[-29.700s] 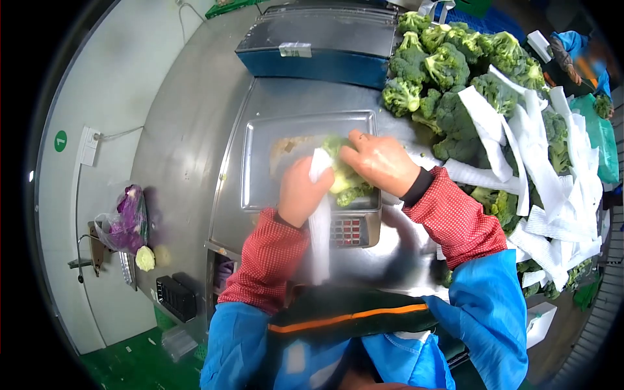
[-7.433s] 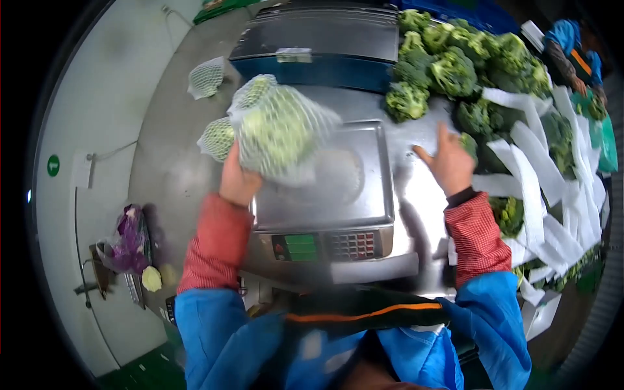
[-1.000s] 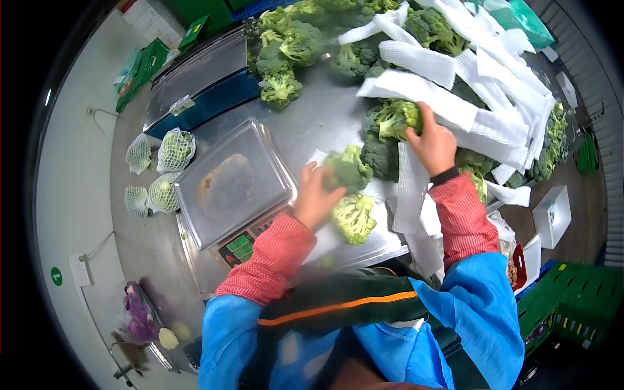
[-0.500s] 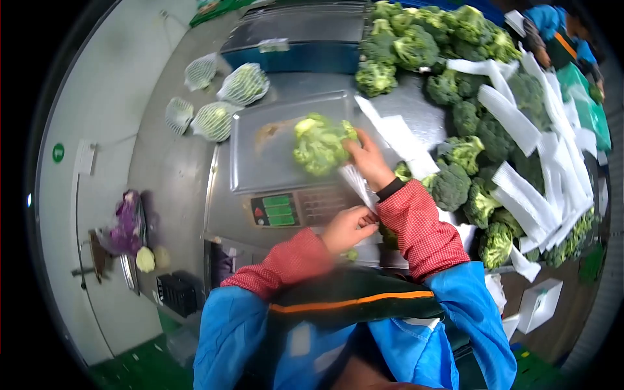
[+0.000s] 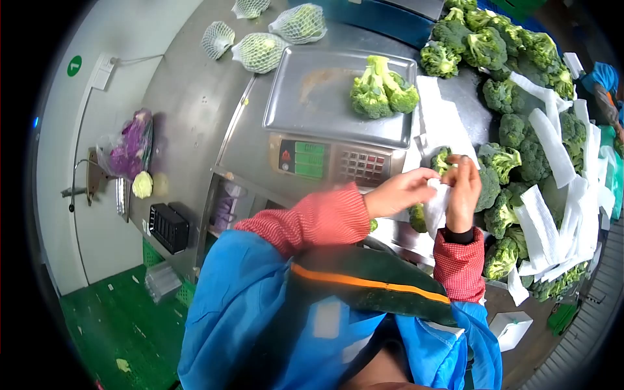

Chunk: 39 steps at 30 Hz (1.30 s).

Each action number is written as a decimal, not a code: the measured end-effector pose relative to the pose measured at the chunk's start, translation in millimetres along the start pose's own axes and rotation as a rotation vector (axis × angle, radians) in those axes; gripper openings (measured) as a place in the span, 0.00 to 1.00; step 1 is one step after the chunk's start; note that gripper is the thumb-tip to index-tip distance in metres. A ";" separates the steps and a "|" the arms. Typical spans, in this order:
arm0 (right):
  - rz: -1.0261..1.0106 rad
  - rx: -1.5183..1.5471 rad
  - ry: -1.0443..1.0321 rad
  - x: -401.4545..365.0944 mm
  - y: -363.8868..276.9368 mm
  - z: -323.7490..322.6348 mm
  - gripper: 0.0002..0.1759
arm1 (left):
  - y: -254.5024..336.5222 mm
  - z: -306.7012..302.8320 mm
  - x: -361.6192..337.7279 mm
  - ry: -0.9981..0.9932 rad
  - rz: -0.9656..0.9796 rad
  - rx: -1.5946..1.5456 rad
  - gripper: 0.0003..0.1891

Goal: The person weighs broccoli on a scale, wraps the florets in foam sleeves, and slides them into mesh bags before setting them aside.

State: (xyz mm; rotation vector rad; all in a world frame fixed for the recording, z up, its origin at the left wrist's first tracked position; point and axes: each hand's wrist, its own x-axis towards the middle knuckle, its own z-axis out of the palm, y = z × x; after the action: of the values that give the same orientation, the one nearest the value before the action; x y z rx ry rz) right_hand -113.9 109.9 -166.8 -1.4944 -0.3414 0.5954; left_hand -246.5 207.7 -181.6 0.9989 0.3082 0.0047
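The left hand (image 5: 393, 195) and right hand (image 5: 464, 195) are pinching one white sleeve (image 5: 437, 211) in their fingers; uneven pulling could be tearing it. Beyond the fingers, leftward, broccoli (image 5: 372, 99) is resting near the right edge of one scale (image 5: 296, 107), where a knock could be toppling it. Four netted heads (image 5: 260, 53) are lying farther left; the rightward heap (image 5: 513, 132) is overlapping too much to count.

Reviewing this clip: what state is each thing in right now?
Left hand: pinching white sleeve
Right hand: closed on the same sleeve
White sleeve: held, contents unclear
Scale display: lit green, digits unreadable
Scale pan: loaded with broccoli
Broccoli: unwrapped
Netted bundles: sleeved
Broccoli pile: unwrapped
Loose sleeves: flat
Purple vegetable: partly in clear plastic
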 end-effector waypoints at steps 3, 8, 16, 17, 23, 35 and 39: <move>-0.065 0.023 0.015 -4.1 -7.7 -12.3 0.18 | -12.9 9.2 11.4 0.088 0.227 0.328 0.12; -0.230 -0.561 -0.196 -20.9 -25.7 -20.4 0.07 | 3.5 0.3 33.7 0.213 0.136 0.247 0.12; -0.217 -0.337 -0.232 -1.1 -3.0 -12.2 0.08 | 20.0 -5.9 13.6 -0.033 -0.191 -0.490 0.12; -0.256 -0.422 -0.231 -3.6 3.0 -7.4 0.08 | 17.5 -10.3 10.2 -0.040 -0.215 -0.557 0.12; -0.801 -1.055 -0.001 -12.8 -16.7 13.5 0.04 | 29.0 -17.7 -9.5 0.121 -0.370 -0.711 0.16; 0.260 -0.177 -0.807 -19.6 -4.2 11.4 0.15 | 36.5 -22.1 -11.2 0.352 0.181 -0.431 0.11; 0.366 0.063 -0.927 -4.9 -6.9 13.6 0.18 | 27.9 -48.9 -28.9 0.143 -0.059 -0.586 0.17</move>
State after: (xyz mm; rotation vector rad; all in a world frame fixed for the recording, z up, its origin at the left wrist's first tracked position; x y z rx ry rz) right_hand -124.4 118.5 -158.4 -1.1416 -0.7517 1.5761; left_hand -282.9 259.1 -175.8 0.4076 0.4362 0.1081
